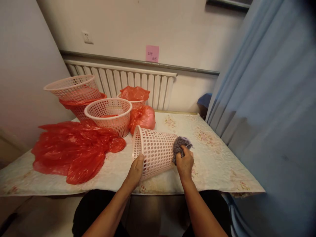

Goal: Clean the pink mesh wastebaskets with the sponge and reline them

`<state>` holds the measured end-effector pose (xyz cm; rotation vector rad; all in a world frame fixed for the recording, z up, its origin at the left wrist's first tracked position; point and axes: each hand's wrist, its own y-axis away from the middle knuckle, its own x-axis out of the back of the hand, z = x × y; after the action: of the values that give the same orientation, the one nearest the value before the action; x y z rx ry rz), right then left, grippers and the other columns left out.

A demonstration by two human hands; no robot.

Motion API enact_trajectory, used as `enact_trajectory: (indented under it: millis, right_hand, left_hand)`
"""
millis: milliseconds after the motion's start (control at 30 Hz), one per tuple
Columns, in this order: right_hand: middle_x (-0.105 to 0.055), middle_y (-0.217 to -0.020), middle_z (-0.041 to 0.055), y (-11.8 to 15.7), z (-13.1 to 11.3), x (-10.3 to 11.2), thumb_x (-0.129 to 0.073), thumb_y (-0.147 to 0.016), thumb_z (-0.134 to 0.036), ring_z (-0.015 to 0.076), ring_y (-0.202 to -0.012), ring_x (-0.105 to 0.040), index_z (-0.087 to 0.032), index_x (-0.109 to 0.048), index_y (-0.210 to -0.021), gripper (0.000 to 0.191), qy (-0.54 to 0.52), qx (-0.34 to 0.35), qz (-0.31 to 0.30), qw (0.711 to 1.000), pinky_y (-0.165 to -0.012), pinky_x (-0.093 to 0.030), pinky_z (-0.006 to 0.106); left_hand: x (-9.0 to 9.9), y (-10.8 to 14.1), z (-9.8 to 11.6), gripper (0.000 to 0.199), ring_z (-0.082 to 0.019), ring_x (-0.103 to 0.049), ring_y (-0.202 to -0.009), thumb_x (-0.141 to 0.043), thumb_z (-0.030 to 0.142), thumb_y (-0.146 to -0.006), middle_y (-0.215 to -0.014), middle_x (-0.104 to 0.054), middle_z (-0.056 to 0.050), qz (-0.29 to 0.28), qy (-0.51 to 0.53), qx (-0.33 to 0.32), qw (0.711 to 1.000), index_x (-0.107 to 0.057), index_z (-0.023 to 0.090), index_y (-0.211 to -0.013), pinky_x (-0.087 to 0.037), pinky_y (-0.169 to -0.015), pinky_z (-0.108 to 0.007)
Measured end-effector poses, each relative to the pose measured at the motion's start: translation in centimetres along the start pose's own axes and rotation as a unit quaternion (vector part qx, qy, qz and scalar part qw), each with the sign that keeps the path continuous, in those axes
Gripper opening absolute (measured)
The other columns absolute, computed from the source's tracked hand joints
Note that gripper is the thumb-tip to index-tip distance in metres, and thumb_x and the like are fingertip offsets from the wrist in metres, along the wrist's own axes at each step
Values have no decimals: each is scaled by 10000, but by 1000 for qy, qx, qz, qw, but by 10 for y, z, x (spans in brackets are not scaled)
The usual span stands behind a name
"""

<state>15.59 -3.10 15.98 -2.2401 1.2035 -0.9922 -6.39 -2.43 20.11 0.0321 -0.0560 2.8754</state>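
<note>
A pale pink plastic wastebasket [159,149] with a perforated wall lies on its side before me, mouth to the left and base to the right. My left hand [136,169] grips its rim, thumb outside and the other fingers hidden behind the wall. Against the base end, my right hand [185,163] holds a dark grey cloth [180,146], its fingers pressed into the fabric. Just behind the basket's mouth sits a puffed-up red plastic bag [144,118]. Left of it, another pink basket [111,113] stands upright.
Crumpled red plastic bags [71,148] spread over the table's left side. Stacked baskets [79,87] and a red-lined basket [135,98] stand behind. A flowered cloth [209,158] covers the table. A radiator [158,89] runs along the wall; a blue curtain [266,98] hangs at right.
</note>
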Motion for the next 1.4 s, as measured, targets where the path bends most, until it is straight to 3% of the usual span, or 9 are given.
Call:
enact_trajectory:
  millis: [200, 333, 567, 833, 900, 967, 1067, 1233, 1400]
  right_hand:
    - [-636, -1082, 94, 36, -90, -6, -447, -754, -70, 240, -1075, -503, -164, -617, -1072, 373, -120, 162, -78, 976, -968, -425, 453]
    - [-571, -1185, 108, 73, -109, -4, -443, -753, -48, 257, -1163, -451, -168, -552, -1143, 422, -134, 210, -113, 962, -1008, -387, 504]
    - [-520, -1194, 158, 83, -88, 20, -636, -787, -279, 308, -1195, -421, -152, -445, -1241, 509, -95, 187, -101, 972, -987, -397, 557]
    - [-579, -1060, 135, 45, -53, 55, -614, -781, -297, 297, -1033, -511, -157, -512, -1155, 413, 22, 154, -102, 983, -881, -463, 495]
    - [-600, -1035, 118, 33, -37, 65, -577, -792, -268, 277, -996, -530, -168, -538, -1139, 364, 34, 154, -97, 983, -870, -467, 464]
    - [-614, -1018, 102, 22, -20, 75, -561, -804, -263, 257, -967, -547, -183, -565, -1111, 317, 34, 146, -105, 983, -850, -473, 427]
    - [-624, -1023, 90, 11, 5, 90, -572, -821, -292, 234, -961, -563, -189, -591, -1074, 274, 17, 130, -139, 982, -842, -472, 384]
    - [-639, -1029, 77, 8, 30, 103, -603, -825, -351, 218, -966, -580, -189, -617, -1029, 260, -20, 87, -171, 981, -846, -464, 346]
    - [-649, -987, 66, 5, 45, 114, -622, -802, -382, 218, -941, -587, -187, -646, -975, 261, -23, 54, -164, 985, -843, -465, 347]
  left_hand:
    - [1, 0, 1, 665, -277, -656, -966, -302, 660, -871, -905, -734, -113, 8, 4, 2, 1000, -661, 111, -980, -485, -905, -417]
    - [5, -1, -3, 601, -262, -646, -972, -293, 609, -895, -874, -736, -91, 51, -33, -22, 998, -676, 146, -931, -444, -967, -402]
    - [-7, 9, -4, 579, -244, -600, -976, -283, 567, -921, -990, -696, -110, -2, -76, -48, 996, -647, 119, -958, -420, -961, -388]
    - [-35, 29, 18, 413, -202, -621, -922, -375, 464, -928, -996, -693, -71, -210, -11, -89, 973, -645, 171, -1038, -482, -880, -333]
    - [-31, 27, 19, 333, -207, -619, -959, -459, 412, -903, -1027, -680, -79, -148, -46, -125, 980, -635, 177, -1060, -482, -884, -337]
    - [-19, 20, 14, 274, -215, -606, -988, -481, 356, -895, -1038, -659, -90, 1, -116, -166, 979, -621, 183, -1055, -481, -886, -354]
    - [4, -2, 0, 371, -254, -510, -1171, -508, 306, -876, -1226, -559, -129, 168, -232, -241, 927, -524, 176, -1223, -426, -990, -428]
    - [22, -39, -16, 408, -253, -458, -1240, -453, 290, -903, -1301, -521, -143, 74, -344, -274, 895, -468, 154, -1288, -358, -1056, -452]
    - [24, -41, -1, 239, -194, -571, -866, -425, 328, -916, -896, -624, -57, 17, -365, -269, 891, -612, 180, -905, -457, -809, -334]
